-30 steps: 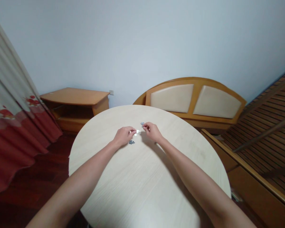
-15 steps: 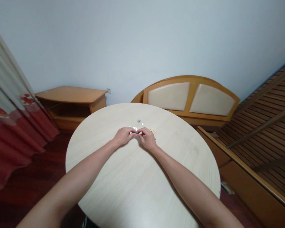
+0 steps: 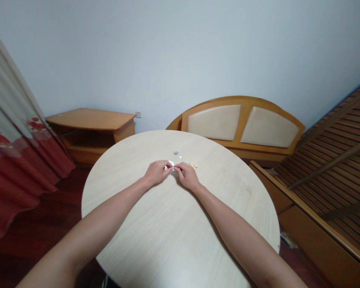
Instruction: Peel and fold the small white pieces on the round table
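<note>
Over the round pale table (image 3: 174,224), my left hand (image 3: 157,172) and my right hand (image 3: 187,175) meet with fingertips pinched together. Whatever lies between them is too small and too covered to name. Just behind the fingertips shows a white flat piece (image 3: 171,163), partly hidden by my left hand. Beyond my hands lie a small grey piece (image 3: 176,153) and a small white square (image 3: 180,157). Several flat tan pieces (image 3: 193,165) rest right behind my right hand.
A wooden cabinet (image 3: 91,118) stands behind the table at the left, near a red and white curtain (image 3: 33,160). An arched headboard (image 3: 240,124) leans at the back right. Slatted wooden panels (image 3: 339,152) and a bed frame side (image 3: 318,232) lie to the right.
My fingertips have shifted slightly, and the dark sliver seen between them earlier no longer shows. My right hand sits a little farther right. The view has moved very slightly.
</note>
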Motion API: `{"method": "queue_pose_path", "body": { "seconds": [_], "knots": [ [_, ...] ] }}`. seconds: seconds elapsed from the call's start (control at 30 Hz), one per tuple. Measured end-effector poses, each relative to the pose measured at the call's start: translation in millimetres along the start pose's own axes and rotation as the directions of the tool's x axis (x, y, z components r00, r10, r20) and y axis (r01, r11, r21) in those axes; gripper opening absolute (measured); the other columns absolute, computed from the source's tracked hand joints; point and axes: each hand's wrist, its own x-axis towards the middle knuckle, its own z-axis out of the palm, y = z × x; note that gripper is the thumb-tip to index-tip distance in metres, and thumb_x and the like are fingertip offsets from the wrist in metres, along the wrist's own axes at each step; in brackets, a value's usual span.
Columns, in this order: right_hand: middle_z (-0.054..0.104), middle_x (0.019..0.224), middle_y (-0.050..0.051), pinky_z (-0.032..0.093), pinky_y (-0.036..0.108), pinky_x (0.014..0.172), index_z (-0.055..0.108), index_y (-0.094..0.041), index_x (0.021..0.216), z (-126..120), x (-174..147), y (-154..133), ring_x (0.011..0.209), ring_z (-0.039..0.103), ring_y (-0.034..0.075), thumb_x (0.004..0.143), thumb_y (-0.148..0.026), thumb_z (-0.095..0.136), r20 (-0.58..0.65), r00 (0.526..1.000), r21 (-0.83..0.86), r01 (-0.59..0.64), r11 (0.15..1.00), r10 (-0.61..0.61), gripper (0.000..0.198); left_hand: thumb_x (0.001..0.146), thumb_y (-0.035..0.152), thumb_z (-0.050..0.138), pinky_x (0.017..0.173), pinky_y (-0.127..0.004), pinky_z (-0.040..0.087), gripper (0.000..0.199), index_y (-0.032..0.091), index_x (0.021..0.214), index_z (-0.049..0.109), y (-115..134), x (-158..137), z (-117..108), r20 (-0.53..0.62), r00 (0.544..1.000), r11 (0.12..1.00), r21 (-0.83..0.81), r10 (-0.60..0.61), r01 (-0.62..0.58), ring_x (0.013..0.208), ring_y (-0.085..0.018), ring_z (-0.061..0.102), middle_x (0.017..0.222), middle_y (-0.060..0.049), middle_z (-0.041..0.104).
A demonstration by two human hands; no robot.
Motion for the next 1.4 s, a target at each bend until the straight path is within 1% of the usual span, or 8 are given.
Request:
{"method": "queue_pose_path", "body": {
  "seconds": [0.23, 0.57, 0.8, 1.17, 1.4],
  "knots": [
    [0.072, 0.092, 0.007, 0.047, 0.032, 0.082, 0.070, -0.019, 0.094, 1.4, 0.5, 3.2, 0.086, 0.064, 0.020, 0.095, -0.024, 0.055, -0.022, 1.000, -0.003, 0.004, 1.000, -0.004, 0.016, 0.090, 0.030, 0.061, 0.073, -0.026, 0.046, 0.017, 0.022, 0.094, 0.075, -1.1, -0.4, 1.8, -0.007, 1.000, 1.000, -0.027, 0.008, -0.009, 0.077, -0.015, 0.065, 0.095, -0.002, 0.076],
    [0.072, 0.091, 0.007, 0.047, 0.031, 0.080, 0.071, -0.019, 0.094, 1.3, 0.5, 2.9, 0.085, 0.065, 0.020, 0.094, -0.023, 0.057, -0.034, 0.999, -0.001, 0.028, 1.000, -0.028, 0.014, 0.089, 0.030, 0.062, 0.075, -0.026, 0.047, 0.017, 0.023, 0.097, 0.076, -5.0, -0.7, 5.4, -0.023, 1.000, 1.000, -0.016, -0.006, 0.005, 0.077, -0.016, 0.066, 0.093, -0.002, 0.077],
    [0.072, 0.087, 0.007, 0.048, 0.032, 0.075, 0.070, -0.019, 0.091, 5.0, 0.8, 8.6, 0.080, 0.065, 0.021, 0.094, -0.024, 0.057, -0.080, 0.993, 0.016, 0.087, 0.996, -0.085, 0.014, 0.089, 0.030, 0.063, 0.074, -0.025, 0.047, 0.016, 0.022, 0.097, 0.076, -6.8, -0.3, 6.9, -0.030, 1.000, 1.000, -0.017, 0.000, -0.001, 0.077, -0.015, 0.067, 0.093, -0.002, 0.077],
    [0.072, 0.087, 0.007, 0.048, 0.032, 0.075, 0.070, -0.020, 0.091, 2.9, 0.8, 2.0, 0.080, 0.065, 0.020, 0.095, -0.025, 0.056, -0.095, 0.993, 0.038, 0.076, 0.996, -0.072, 0.015, 0.091, 0.032, 0.062, 0.076, -0.026, 0.050, 0.019, 0.021, 0.099, 0.076, -4.8, -0.3, 5.0, -0.035, 0.999, 1.000, -0.028, -0.003, 0.002, 0.078, -0.016, 0.068, 0.093, -0.003, 0.077],
    [0.072, 0.089, 0.007, 0.048, 0.031, 0.074, 0.069, -0.020, 0.095, 3.6, 0.8, 1.5, 0.078, 0.064, 0.020, 0.095, -0.025, 0.055, -0.114, 0.991, 0.054, 0.071, 0.996, -0.065, 0.015, 0.091, 0.033, 0.062, 0.080, -0.027, 0.051, 0.022, 0.021, 0.105, 0.074, -4.3, 0.4, 6.9, -0.051, 0.999, 1.000, -0.022, -0.003, 0.002, 0.085, -0.017, 0.069, 0.100, -0.004, 0.077]
  ]
}}
